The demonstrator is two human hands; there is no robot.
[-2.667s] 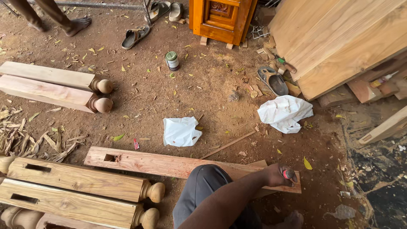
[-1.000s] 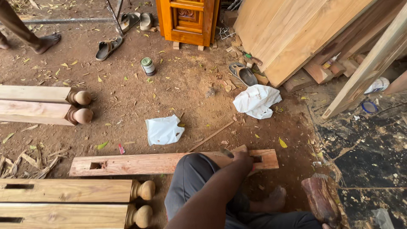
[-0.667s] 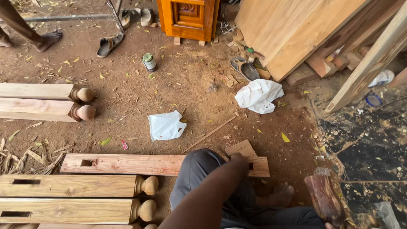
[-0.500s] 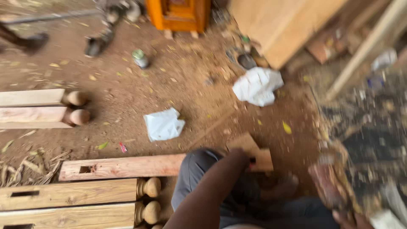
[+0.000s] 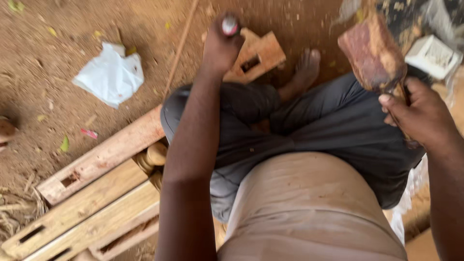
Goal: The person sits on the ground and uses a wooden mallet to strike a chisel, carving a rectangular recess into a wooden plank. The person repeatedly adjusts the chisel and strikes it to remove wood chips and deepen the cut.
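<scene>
I sit on the dirt floor with a long reddish plank [image 5: 99, 163] running under my bent leg. Its far end [image 5: 263, 50] has a rectangular mortise cut in it. My left hand [image 5: 220, 48] is closed around a chisel [image 5: 229, 24] with a red and white handle top, held upright right beside that mortise. My right hand [image 5: 418, 113] grips the handle of a heavy reddish-brown wooden mallet [image 5: 372, 53], raised at the right above my thigh. My bare foot [image 5: 304, 72] rests next to the plank end.
A crumpled white plastic bag [image 5: 111, 72] lies on the dirt at the upper left, with a thin stick [image 5: 179, 48] beside it. Pale turned wooden posts with slots [image 5: 82, 212] lie at the lower left. A white boxy object [image 5: 435, 55] sits at the upper right.
The view has dropped down close onto my lap. My right hand has come into view holding the mallet. My left hand stays at the plank's mortised end with the chisel.
</scene>
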